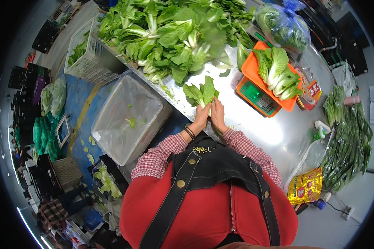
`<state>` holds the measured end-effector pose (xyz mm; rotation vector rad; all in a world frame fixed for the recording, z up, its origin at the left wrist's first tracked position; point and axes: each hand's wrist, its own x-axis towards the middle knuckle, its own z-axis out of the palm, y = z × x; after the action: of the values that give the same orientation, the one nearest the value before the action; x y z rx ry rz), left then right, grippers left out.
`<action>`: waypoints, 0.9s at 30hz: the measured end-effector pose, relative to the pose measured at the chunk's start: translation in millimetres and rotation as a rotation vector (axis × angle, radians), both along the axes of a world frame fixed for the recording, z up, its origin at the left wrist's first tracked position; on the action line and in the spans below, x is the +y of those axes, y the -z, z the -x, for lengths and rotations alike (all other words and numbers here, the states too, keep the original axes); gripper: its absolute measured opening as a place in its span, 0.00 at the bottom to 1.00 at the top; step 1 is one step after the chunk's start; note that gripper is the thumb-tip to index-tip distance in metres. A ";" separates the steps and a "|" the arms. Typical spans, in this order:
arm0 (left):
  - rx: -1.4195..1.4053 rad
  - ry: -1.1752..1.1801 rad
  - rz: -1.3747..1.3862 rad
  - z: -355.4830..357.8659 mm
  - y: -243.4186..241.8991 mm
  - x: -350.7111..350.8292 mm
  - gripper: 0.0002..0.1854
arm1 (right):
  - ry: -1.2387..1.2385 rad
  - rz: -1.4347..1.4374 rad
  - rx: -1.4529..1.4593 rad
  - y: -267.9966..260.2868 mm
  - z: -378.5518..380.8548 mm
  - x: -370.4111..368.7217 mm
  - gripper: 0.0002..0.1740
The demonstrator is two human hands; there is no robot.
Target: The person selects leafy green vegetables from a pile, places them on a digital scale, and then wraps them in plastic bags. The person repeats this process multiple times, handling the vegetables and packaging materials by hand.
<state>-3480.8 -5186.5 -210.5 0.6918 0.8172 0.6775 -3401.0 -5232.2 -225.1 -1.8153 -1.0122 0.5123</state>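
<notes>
Both of my hands hold one small head of leafy greens point(203, 93) over the edge of the metal table. My left hand point(201, 116) grips its pale stem end, and my right hand point(217, 114) lies against its other side. Beyond it spreads a large pile of the same leafy greens point(174, 40). To the right, an orange digital scale point(258, 96) with a lit display carries an orange tray point(250, 63), where several heads of greens point(279, 73) rest.
A plastic-lined bin point(127, 115) with leaf scraps and a pale crate point(95, 59) stand left of the metal table point(286, 146). A bagged bundle of greens point(285, 28) lies at the back right; packed greens point(347, 146) and a yellow packet point(305, 186) are at the right.
</notes>
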 end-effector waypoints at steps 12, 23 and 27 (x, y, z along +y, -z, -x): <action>0.480 -0.999 -0.235 281.4 -70.2 83.9 0.18 | -0.350 -0.475 -0.082 -93.6 99.3 174.6 0.21; -0.763 -0.555 0.252 248.7 -14.5 125.5 0.15 | 0.213 0.070 -0.249 -74.5 -49.1 232.3 0.27; -0.860 -0.331 0.273 194.4 -23.3 146.2 0.15 | 0.006 -0.125 0.663 -85.2 -68.6 201.3 0.18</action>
<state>-3675.2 -5040.3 -187.2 -0.0233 0.2061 1.0324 -3332.5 -5030.9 -139.9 -1.3847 -0.5624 0.9449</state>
